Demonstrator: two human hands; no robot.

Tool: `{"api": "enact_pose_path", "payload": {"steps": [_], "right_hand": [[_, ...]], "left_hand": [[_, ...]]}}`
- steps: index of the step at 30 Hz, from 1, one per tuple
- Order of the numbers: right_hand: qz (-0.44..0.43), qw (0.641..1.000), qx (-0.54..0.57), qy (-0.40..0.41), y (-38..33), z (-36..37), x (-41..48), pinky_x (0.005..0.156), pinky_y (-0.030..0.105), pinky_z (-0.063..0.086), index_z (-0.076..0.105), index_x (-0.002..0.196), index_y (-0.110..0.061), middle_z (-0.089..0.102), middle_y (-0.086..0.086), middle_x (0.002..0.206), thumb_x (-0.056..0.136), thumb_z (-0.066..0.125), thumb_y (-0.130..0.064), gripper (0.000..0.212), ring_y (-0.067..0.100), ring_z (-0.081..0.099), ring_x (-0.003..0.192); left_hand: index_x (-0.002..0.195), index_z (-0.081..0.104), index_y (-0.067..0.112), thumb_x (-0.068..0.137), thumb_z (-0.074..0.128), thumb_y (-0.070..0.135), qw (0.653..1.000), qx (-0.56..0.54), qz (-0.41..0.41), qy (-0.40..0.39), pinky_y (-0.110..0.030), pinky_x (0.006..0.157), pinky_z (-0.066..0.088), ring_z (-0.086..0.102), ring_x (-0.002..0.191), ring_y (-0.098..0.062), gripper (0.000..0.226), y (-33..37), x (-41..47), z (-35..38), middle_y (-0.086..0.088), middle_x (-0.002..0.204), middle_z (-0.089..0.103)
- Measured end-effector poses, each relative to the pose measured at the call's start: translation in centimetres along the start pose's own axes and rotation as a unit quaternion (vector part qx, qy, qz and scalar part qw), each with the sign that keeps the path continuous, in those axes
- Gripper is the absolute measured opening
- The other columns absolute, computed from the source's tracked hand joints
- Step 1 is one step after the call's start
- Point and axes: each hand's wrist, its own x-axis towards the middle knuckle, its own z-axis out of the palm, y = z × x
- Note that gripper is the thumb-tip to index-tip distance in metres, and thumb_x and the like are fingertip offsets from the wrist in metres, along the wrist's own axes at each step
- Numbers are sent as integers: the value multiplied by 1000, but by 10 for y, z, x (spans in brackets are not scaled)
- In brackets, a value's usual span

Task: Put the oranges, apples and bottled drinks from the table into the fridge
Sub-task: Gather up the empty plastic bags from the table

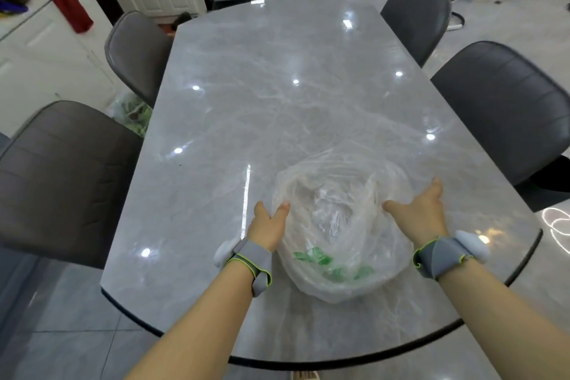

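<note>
A crumpled clear plastic bag (pixel 339 225) with green print near its bottom lies on the near part of the grey marble table (pixel 246 102). My left hand (pixel 267 227) holds the bag's left side, thumb on the plastic. My right hand (pixel 420 214) holds its right side, thumb over the plastic and fingers along the outside. The bag looks limp and nearly empty. No oranges, apples or bottled drinks show anywhere in view, and no fridge is in sight.
Grey chairs stand around the table: two on the left (pixel 61 176) (pixel 138 52) and two on the right (pixel 505 108) (pixel 416 12). A white cabinet (pixel 46 49) with red cloth on it is at far left. A bag of greens (pixel 132 111) sits on the floor.
</note>
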Motion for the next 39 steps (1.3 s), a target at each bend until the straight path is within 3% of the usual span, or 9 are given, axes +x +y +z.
{"api": "enact_pose_path", "payload": {"steps": [4,7,14,18,22,26,30,34,39], "right_hand": [[-39,994,-70,-80,2,21,-10,84,30,40,38,138,-12,55,13,127,83,62,-22,61,31,54,110],[-115,987,-66,-93,-9,39,-32,88,29,38,51,129,-17,56,8,127,89,49,-20,40,28,53,115],[-223,934,-5,-280,-64,94,-138,100,22,25,27,144,-28,31,-5,150,85,48,-60,71,11,35,133],[-278,887,-74,-362,-75,131,-196,94,14,23,19,146,-33,30,-10,145,75,68,-46,87,-2,31,125],[-366,840,-82,-391,-75,173,-257,80,-10,17,19,146,-29,28,-20,125,70,75,-36,95,-18,21,108],[-420,811,-71,-401,-71,213,-322,81,-12,15,21,145,-22,27,-17,122,69,78,-33,96,-25,22,98],[-454,794,-63,-399,-59,253,-367,79,-11,17,30,142,-22,34,-11,123,76,74,-24,79,-29,27,95],[-455,801,-67,-383,-47,295,-397,81,-9,19,44,134,-20,44,-5,119,77,66,-4,63,-11,40,101],[-459,811,-74,-356,-29,356,-414,84,-10,17,54,127,-18,47,-2,116,76,59,5,56,-15,32,95]], "left_hand": [[138,34,11,74,55,62,1000,0,16,2,-42,107,38,47,126,-29,84,-2,-9,-3,-8,139,46],[131,41,8,86,57,38,999,-20,32,38,-39,103,41,50,118,-29,57,-7,-15,-15,-10,124,50],[127,42,16,90,55,29,975,-115,96,164,-29,95,37,41,101,-14,41,-23,-53,-81,1,124,26],[127,47,24,94,46,32,946,-234,103,199,-23,92,34,44,105,-6,33,-44,-88,-122,7,127,28],[119,55,23,95,43,33,911,-305,107,257,-21,95,35,46,118,-9,29,-89,-118,-167,3,131,39],[113,62,19,91,49,38,878,-359,100,299,-41,107,39,51,119,-15,32,-143,-141,-214,-5,129,50],[110,65,25,75,50,55,887,-369,88,261,-47,103,43,58,114,-20,48,-186,-160,-254,-5,120,63],[106,65,17,93,45,29,893,-370,82,243,-49,98,47,64,105,-24,27,-231,-166,-292,-7,107,70],[109,61,17,92,52,12,927,-268,89,246,-19,91,44,57,109,-15,20,-296,-160,-339,-1,112,64]]}}
